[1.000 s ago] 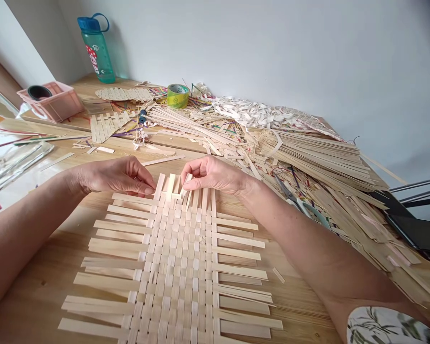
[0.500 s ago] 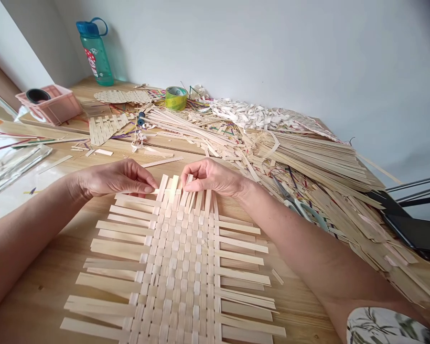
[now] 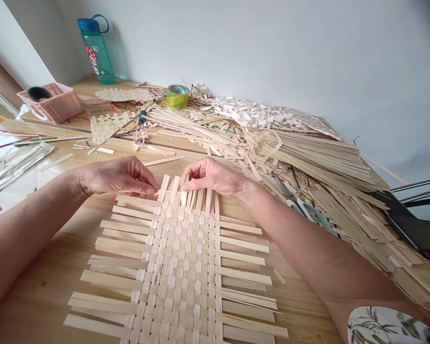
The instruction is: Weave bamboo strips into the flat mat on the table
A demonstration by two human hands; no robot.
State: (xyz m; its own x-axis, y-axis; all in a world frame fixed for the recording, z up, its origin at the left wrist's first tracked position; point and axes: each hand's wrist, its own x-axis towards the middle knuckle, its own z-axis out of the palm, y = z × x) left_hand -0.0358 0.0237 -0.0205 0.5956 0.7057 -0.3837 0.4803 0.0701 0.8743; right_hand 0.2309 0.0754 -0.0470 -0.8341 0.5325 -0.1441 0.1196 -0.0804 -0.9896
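A woven mat of pale wood strips [image 3: 179, 267] lies on the table, its loose strip ends sticking out left, right and at the far edge. At the mat's far left corner my left hand [image 3: 127, 177] pinches the end of a thin crosswise strip. My right hand [image 3: 211, 177] is at the far edge, thumb and fingers closed on upright strip ends [image 3: 185, 191]. Between the hands, the crosswise strip runs behind or among the upright ends; its right part is hidden by the fingers.
Scissors [image 3: 299, 205] and a bundle of long strips [image 3: 318, 157] lie to the right. Tape [image 3: 177, 97], scraps, a pink basket [image 3: 59, 105] and a green bottle [image 3: 99, 57] stand further back. A dark phone [image 3: 415, 234] lies at the right edge.
Both hands stay nearly in place. The upright strip ends near my right fingers have shifted slightly, and the whole view has moved a little.
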